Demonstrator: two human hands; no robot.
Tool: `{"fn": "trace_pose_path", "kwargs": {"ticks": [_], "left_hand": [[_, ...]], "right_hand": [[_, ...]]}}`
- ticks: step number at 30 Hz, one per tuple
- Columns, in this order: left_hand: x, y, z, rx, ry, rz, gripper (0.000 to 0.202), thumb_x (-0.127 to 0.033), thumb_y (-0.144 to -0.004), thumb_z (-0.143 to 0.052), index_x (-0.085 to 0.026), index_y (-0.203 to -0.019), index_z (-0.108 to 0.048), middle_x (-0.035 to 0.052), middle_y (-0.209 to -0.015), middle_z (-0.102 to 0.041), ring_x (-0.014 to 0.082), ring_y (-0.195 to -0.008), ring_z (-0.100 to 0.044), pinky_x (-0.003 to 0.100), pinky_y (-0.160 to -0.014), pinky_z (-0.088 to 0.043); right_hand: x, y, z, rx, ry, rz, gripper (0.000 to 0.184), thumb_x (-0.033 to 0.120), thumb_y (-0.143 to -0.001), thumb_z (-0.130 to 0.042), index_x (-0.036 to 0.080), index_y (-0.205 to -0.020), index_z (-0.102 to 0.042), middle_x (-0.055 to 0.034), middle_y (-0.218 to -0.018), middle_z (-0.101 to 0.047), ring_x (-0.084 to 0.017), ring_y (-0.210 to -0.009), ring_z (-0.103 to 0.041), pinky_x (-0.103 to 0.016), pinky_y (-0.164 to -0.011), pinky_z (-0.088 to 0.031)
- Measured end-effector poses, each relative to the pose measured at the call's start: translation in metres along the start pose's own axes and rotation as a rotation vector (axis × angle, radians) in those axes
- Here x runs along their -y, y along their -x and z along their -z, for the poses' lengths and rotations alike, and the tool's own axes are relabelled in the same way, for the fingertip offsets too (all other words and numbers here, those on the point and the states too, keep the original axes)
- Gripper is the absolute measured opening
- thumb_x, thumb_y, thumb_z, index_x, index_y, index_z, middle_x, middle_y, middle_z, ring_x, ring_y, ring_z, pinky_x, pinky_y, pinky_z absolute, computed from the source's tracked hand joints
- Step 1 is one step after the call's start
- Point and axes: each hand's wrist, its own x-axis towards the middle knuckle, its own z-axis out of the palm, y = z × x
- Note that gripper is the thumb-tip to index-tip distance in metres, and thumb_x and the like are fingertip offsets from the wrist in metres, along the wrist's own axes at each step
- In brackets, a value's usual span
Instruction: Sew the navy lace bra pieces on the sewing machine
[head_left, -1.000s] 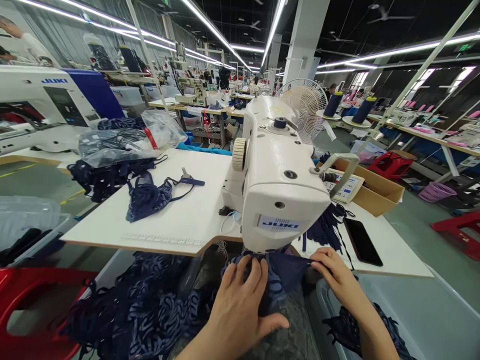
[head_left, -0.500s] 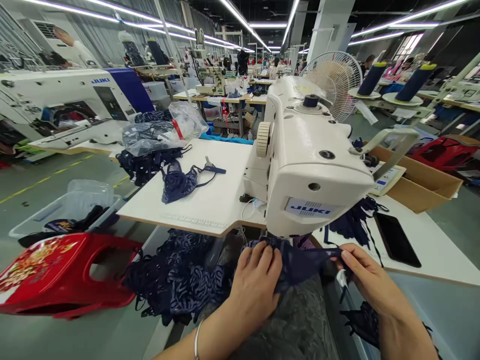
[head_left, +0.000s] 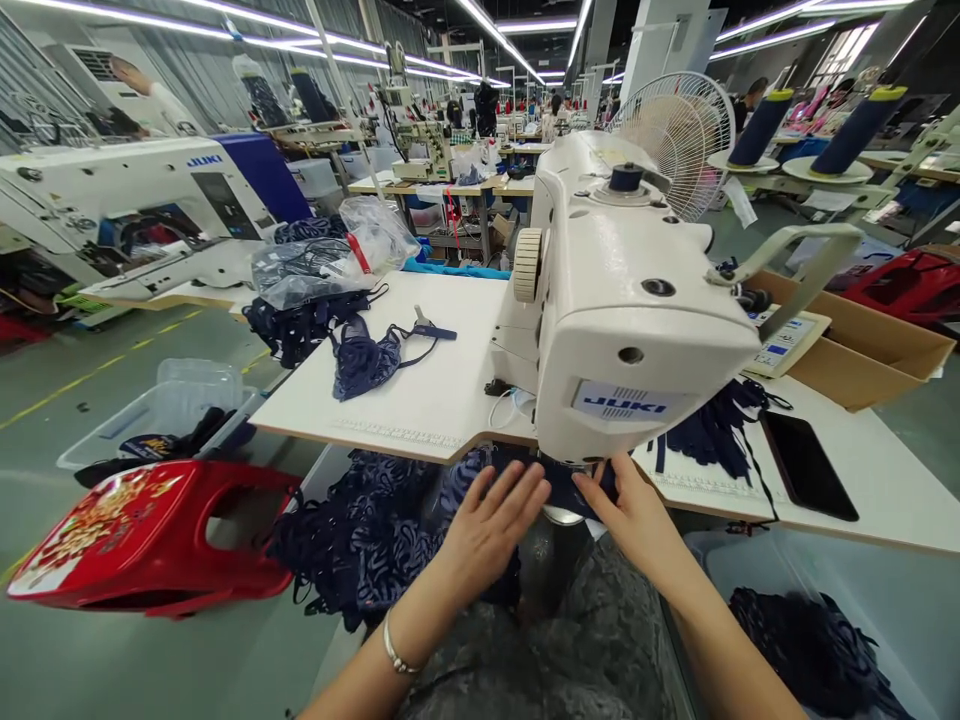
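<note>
A white sewing machine [head_left: 649, 300] stands before me, its head over the table's front edge. Beneath that head lies a navy bra [head_left: 562, 488], its band drawn flat; the needle area is hidden by the machine head. My left hand [head_left: 495, 515] rests on the bra's left part with fingers stretched out flat. On the other side, my right hand [head_left: 634, 510] pinches the bra's edge between thumb and fingers, close under the machine head. A heap of patterned navy bras [head_left: 375, 550] hangs below the table, left of my left hand.
Another navy bra [head_left: 366, 358] lies on the white table [head_left: 442, 300]. To the right are navy straps [head_left: 705, 440], a black phone [head_left: 810, 465] and a cardboard box [head_left: 877, 345]. A red stool [head_left: 142, 540] and plastic bins [head_left: 862, 570] flank my lap.
My right hand has moved left and up, bringing the stretched end of the bra under the machine head. My left hand's fingers have straightened from a curled grip. The view has shifted slightly.
</note>
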Motion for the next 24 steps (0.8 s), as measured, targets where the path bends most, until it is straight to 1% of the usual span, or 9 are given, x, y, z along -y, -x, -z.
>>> {"fn": "trace_pose_path", "kwargs": {"ticks": [3,5,8,10,11,14,17,21,24], "left_hand": [[-0.009,-0.011,0.008,0.049,0.051,-0.128,0.046,-0.013,-0.098,-0.038,-0.021,-0.143,-0.043,0.0028,-0.143,-0.05,0.0165,-0.143,-0.028,0.038,-0.12,-0.01],[-0.01,-0.018,0.012,0.078,0.071,-0.156,0.043,-0.012,-0.098,-0.036,-0.017,-0.139,-0.047,0.0043,-0.138,-0.055,0.017,-0.139,-0.034,0.036,-0.12,-0.013],[-0.006,-0.022,0.011,0.069,0.112,-0.16,0.04,-0.008,-0.095,-0.035,-0.01,-0.131,-0.055,0.0089,-0.128,-0.06,0.0213,-0.131,-0.045,0.037,-0.117,-0.024],[-0.003,-0.02,0.008,0.046,0.124,-0.122,0.04,-0.006,-0.093,-0.036,-0.01,-0.127,-0.057,0.0111,-0.127,-0.061,0.0242,-0.13,-0.046,0.04,-0.113,-0.03],[-0.003,-0.018,0.007,0.043,0.121,-0.095,0.041,-0.006,-0.092,-0.037,-0.011,-0.127,-0.057,0.0114,-0.129,-0.059,0.0251,-0.131,-0.045,0.042,-0.113,-0.03],[-0.005,-0.012,0.006,0.039,0.094,-0.045,0.049,-0.003,-0.091,-0.037,-0.017,-0.135,-0.052,0.0065,-0.141,-0.052,0.0235,-0.14,-0.034,0.043,-0.116,-0.021],[-0.007,-0.012,0.008,0.065,0.083,-0.093,0.055,-0.001,-0.09,-0.035,-0.019,-0.142,-0.045,0.0024,-0.148,-0.044,0.0191,-0.145,-0.023,0.04,-0.118,-0.012],[-0.007,-0.017,0.01,0.118,0.085,-0.155,0.047,-0.005,-0.091,-0.035,-0.014,-0.135,-0.051,0.0057,-0.149,-0.043,0.019,-0.143,-0.027,0.037,-0.113,-0.022],[-0.008,-0.019,0.012,0.131,0.071,-0.128,0.046,-0.006,-0.092,-0.036,-0.015,-0.134,-0.052,0.0052,-0.151,-0.04,0.0199,-0.141,-0.03,0.038,-0.107,-0.027]], "right_hand": [[0.0,-0.002,0.004,-0.007,0.008,0.021,0.024,0.047,-0.094,-0.051,0.024,-0.098,-0.047,0.0021,-0.076,-0.053,-0.019,-0.069,-0.054,-0.029,-0.063,-0.042],[-0.001,0.0,0.011,0.024,-0.022,0.035,0.026,0.049,-0.096,-0.047,0.024,-0.103,-0.047,0.002,-0.076,-0.05,-0.019,-0.069,-0.052,-0.029,-0.064,-0.042],[-0.004,0.008,0.023,0.181,-0.104,0.005,0.033,0.05,-0.1,-0.043,0.027,-0.124,-0.041,0.0021,-0.08,-0.046,-0.018,-0.07,-0.051,-0.029,-0.065,-0.043],[-0.005,0.014,0.026,0.268,-0.153,-0.013,0.039,0.048,-0.1,-0.044,0.031,-0.133,-0.033,0.0011,-0.087,-0.047,-0.018,-0.079,-0.053,-0.029,-0.073,-0.044],[-0.006,0.016,0.026,0.272,-0.166,-0.012,0.04,0.048,-0.1,-0.045,0.033,-0.135,-0.031,0.0004,-0.091,-0.049,-0.018,-0.085,-0.054,-0.03,-0.078,-0.044],[-0.01,0.018,0.018,0.155,-0.161,0.017,0.037,0.045,-0.101,-0.045,0.032,-0.133,-0.032,-0.0007,-0.095,-0.05,-0.019,-0.092,-0.053,-0.031,-0.084,-0.043],[-0.015,0.014,0.007,0.015,-0.153,0.083,0.03,0.043,-0.101,-0.044,0.029,-0.126,-0.036,-0.0003,-0.09,-0.05,-0.018,-0.086,-0.051,-0.03,-0.081,-0.043],[-0.018,0.012,0.002,-0.026,-0.128,0.132,0.025,0.041,-0.101,-0.046,0.027,-0.12,-0.042,-0.0008,-0.09,-0.05,-0.018,-0.085,-0.051,-0.03,-0.08,-0.045],[-0.02,0.015,0.003,-0.014,-0.087,0.123,0.028,0.043,-0.101,-0.046,0.029,-0.125,-0.045,-0.0041,-0.103,-0.051,-0.019,-0.093,-0.053,-0.028,-0.077,-0.048]]}}
